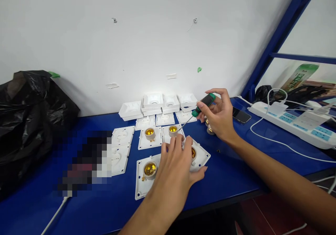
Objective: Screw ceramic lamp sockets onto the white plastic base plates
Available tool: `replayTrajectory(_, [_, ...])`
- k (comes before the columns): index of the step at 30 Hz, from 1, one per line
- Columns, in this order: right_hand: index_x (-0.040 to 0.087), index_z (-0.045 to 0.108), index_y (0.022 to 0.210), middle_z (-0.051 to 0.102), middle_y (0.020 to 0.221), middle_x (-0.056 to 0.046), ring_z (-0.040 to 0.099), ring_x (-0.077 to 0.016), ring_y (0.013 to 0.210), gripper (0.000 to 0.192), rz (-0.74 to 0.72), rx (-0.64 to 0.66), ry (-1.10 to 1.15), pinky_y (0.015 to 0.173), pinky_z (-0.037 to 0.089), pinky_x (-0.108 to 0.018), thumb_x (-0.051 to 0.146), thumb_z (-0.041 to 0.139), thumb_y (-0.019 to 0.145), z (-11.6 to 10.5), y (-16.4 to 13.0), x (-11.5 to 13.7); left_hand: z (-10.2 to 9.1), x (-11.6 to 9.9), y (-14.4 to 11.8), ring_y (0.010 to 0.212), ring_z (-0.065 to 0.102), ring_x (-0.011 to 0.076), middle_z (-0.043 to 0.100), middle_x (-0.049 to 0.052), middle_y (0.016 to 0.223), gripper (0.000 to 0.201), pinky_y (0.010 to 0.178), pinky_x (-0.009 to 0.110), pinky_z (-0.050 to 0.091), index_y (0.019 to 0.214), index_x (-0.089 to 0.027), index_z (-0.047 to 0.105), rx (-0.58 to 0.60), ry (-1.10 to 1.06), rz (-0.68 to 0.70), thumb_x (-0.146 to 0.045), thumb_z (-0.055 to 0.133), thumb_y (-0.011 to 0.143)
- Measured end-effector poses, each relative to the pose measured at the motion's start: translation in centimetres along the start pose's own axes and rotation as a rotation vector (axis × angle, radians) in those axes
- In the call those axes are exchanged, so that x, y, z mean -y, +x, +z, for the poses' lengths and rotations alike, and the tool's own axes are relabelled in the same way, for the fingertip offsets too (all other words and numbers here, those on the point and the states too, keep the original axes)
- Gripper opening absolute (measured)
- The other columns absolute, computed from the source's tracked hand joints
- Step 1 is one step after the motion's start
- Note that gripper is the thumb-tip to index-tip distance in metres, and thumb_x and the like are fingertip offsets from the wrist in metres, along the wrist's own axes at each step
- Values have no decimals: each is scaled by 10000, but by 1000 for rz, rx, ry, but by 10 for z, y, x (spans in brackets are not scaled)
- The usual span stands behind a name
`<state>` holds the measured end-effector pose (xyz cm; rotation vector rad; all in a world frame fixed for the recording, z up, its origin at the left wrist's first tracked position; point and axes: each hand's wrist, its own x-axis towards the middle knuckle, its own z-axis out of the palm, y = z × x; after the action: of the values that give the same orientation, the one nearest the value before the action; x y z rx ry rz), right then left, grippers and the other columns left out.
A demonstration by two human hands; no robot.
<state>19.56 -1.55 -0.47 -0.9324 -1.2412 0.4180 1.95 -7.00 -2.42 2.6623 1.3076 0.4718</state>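
My right hand (217, 114) is closed around the green and black handle of a screwdriver (204, 104). Its thin shaft slants down to the left, the tip close to the fingers of my left hand (175, 161). That hand lies over a white square base plate (201, 155) with a brass-lined lamp socket, fingers on its far side and thumb at its near edge; much of the plate is hidden. To the left another plate (140, 191) carries a gold-coloured socket (150, 170). Behind are two more socketed plates, one holding a socket (149, 133), the other a socket (173, 130).
White box-like covers (131, 109) line the wall, with bare plates (122, 137) in front and at left. A black bag (34, 123) stands far left beside a pixelated area. A phone (240, 115) and a power strip (294, 123) with white cables lie right.
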Motion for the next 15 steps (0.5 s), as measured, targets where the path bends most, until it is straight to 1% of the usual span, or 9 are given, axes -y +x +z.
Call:
replayTrajectory(2, [284, 465, 1063, 603, 783, 55, 600, -86, 446, 428, -31, 18, -18, 393, 499, -258, 418, 783, 811, 0, -2, 0, 14, -5, 0, 1174, 577, 382, 631, 191, 1256, 633, 983, 562, 451, 1236, -134, 568, -18, 65, -5, -444, 814, 742])
replayTrajectory(4, [284, 468, 1077, 600, 787, 57, 605, -87, 473, 427, -61, 38, -48, 411, 511, -256, 414, 780, 816, 2, -5, 0, 22, -3, -3, 1148, 585, 392, 639, 200, 1241, 707, 961, 559, 465, 1238, -121, 579, -40, 85, -13, -514, 831, 707])
replayTrajectory(6, [283, 473, 1088, 602, 799, 52, 621, -95, 508, 418, -80, 51, -74, 426, 516, -258, 406, 774, 825, 3, -8, 0, 21, 4, -8, 1123, 579, 418, 623, 215, 1252, 827, 915, 569, 481, 1240, -112, 580, -82, 87, 3, -578, 862, 617])
replayTrajectory(7, [284, 474, 1090, 602, 808, 48, 630, -99, 527, 411, -86, 57, -84, 431, 515, -261, 405, 769, 831, 4, -9, 0, 17, 9, -12, 1102, 578, 420, 617, 216, 1242, 828, 887, 564, 489, 1236, -111, 581, -115, 94, 15, -569, 864, 606])
replayTrajectory(8, [285, 474, 1092, 601, 816, 44, 635, -103, 543, 404, -92, 61, -92, 438, 513, -265, 406, 764, 838, 3, -10, 1, 11, 16, -18, 1051, 586, 398, 621, 203, 1202, 760, 857, 542, 496, 1208, -120, 590, -156, 107, 25, -531, 855, 627])
replayTrajectory(10, [288, 474, 1095, 592, 828, 39, 633, -109, 572, 395, -101, 67, -116, 458, 515, -277, 412, 755, 848, 3, -10, 1, -2, 30, -32, 1006, 581, 357, 617, 165, 1138, 507, 843, 500, 491, 1167, -156, 603, -236, 178, 32, -404, 769, 757])
replayTrajectory(12, [289, 474, 1100, 579, 829, 37, 621, -117, 595, 391, -113, 66, -146, 477, 520, -292, 421, 749, 855, 2, -10, 2, -14, 47, -47, 939, 574, 317, 611, 126, 1091, 296, 819, 469, 483, 1116, -220, 616, -271, 262, 29, -338, 670, 850])
replayTrajectory(13, [289, 474, 1102, 574, 832, 35, 613, -119, 603, 391, -117, 65, -156, 485, 523, -297, 425, 747, 857, 2, -10, 3, -19, 56, -55, 948, 573, 321, 607, 125, 1113, 269, 827, 477, 479, 1119, -243, 618, -266, 283, 30, -344, 643, 871])
replayTrajectory(15, [290, 474, 1104, 569, 840, 32, 601, -119, 611, 393, -116, 64, -162, 498, 525, -303, 429, 747, 857, 1, -10, 3, -24, 75, -69, 982, 569, 367, 602, 145, 1157, 300, 836, 527, 468, 1131, -260, 621, -333, 302, -29, -391, 630, 861])
